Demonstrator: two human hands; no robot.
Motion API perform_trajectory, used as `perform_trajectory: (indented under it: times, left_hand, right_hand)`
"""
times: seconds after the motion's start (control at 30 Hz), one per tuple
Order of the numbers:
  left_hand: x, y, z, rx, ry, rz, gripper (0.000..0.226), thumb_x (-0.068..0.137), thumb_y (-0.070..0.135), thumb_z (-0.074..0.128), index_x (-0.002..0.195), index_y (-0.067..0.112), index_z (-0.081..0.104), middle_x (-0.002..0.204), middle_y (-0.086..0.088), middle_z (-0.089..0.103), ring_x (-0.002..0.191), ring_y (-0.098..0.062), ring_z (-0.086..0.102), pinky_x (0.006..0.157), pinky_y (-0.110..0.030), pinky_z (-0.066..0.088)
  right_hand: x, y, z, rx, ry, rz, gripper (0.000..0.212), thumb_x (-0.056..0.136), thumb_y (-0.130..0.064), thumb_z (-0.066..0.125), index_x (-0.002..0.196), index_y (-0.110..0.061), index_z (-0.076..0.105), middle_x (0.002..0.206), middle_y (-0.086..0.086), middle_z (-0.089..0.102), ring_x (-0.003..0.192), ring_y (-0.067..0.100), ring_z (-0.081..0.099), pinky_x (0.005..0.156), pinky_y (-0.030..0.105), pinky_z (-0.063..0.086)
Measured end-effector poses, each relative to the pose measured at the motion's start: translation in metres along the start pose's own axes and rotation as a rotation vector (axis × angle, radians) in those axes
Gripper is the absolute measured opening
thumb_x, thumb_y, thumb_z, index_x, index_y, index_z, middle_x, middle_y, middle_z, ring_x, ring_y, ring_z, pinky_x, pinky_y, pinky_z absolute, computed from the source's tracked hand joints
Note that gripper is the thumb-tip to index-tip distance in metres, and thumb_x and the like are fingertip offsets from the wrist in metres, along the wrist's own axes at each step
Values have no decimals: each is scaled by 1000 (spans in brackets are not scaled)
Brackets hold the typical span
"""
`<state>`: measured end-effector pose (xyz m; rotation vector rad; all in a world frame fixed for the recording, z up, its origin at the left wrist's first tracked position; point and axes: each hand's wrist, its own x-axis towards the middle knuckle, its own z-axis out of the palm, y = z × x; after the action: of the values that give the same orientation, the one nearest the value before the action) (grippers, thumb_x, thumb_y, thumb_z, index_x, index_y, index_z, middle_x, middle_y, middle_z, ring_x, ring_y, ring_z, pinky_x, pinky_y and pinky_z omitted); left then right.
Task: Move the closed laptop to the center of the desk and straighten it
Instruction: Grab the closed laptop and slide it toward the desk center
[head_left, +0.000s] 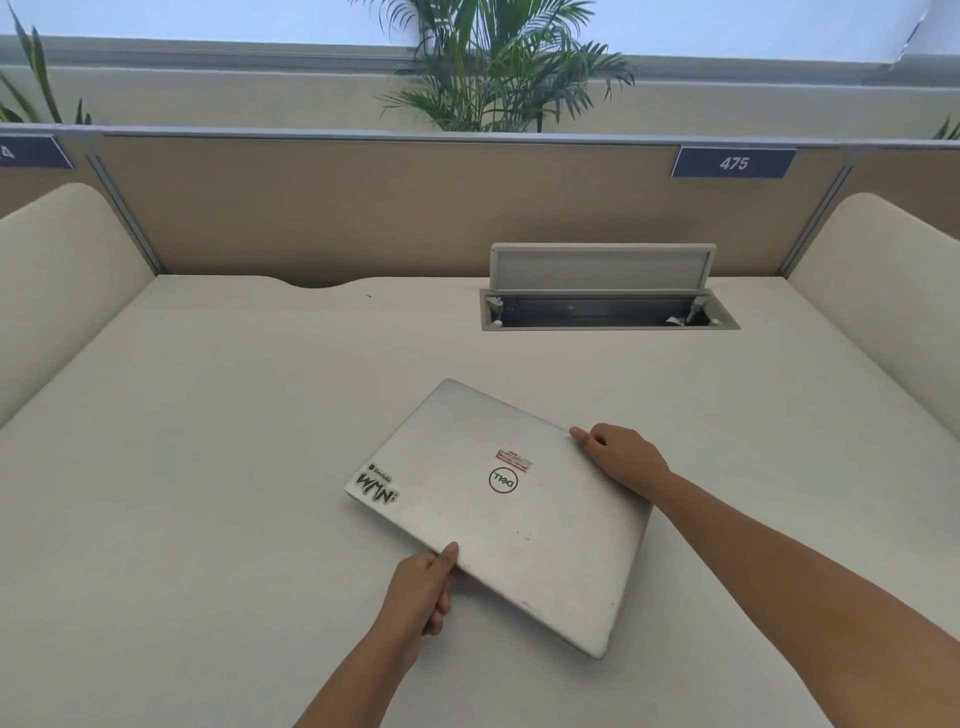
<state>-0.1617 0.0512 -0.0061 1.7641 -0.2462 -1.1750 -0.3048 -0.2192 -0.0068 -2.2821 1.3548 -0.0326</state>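
Note:
A closed silver laptop (498, 512) with stickers and a round logo on its lid sits skewed on the white desk (208, 467), turned so that one corner points toward the near edge. My left hand (423, 587) grips its near left edge, thumb on the lid and fingers underneath. My right hand (621, 457) holds the far right edge, fingers curled over the rim. The near edge looks slightly raised off the desk.
An open cable hatch (608, 312) with its grey lid tipped up lies in the desk behind the laptop. A tan partition (363, 208) with a "475" label (732, 162) backs the desk. Cream side dividers (62, 270) stand left and right.

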Motion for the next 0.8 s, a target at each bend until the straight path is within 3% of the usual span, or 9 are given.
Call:
perform_trajectory:
  times: [0.2,0.5,0.8]
  left_hand:
    - [7,-5,0,34,1,-25,38,92,29,52,60,12,39,33,2,39,30,-10,24,33,-14,18]
    - [10,-12,8,29,-1,-43,42,91,28,52,54,11,47,32,1,41,27,-11,27,32,-14,21]
    - [14,-3,1,129,-120,-73,35,91,30,52,75,1,65,33,3,45,26,-8,33,33,-13,25]
  right_hand:
    - [-2,8,10,-12,-2,7,50,88,-63,29,68,-18,41,72,-2,53,66,16,48,59,28,35]
    - [6,9,12,-40,26,-18,56,87,-61,34,81,-11,57,81,0,64,76,18,57,58,28,36]
    - [6,12,11,-18,32,-45,44,88,-58,38,74,-18,51,72,-6,57,71,16,55,55,26,34]
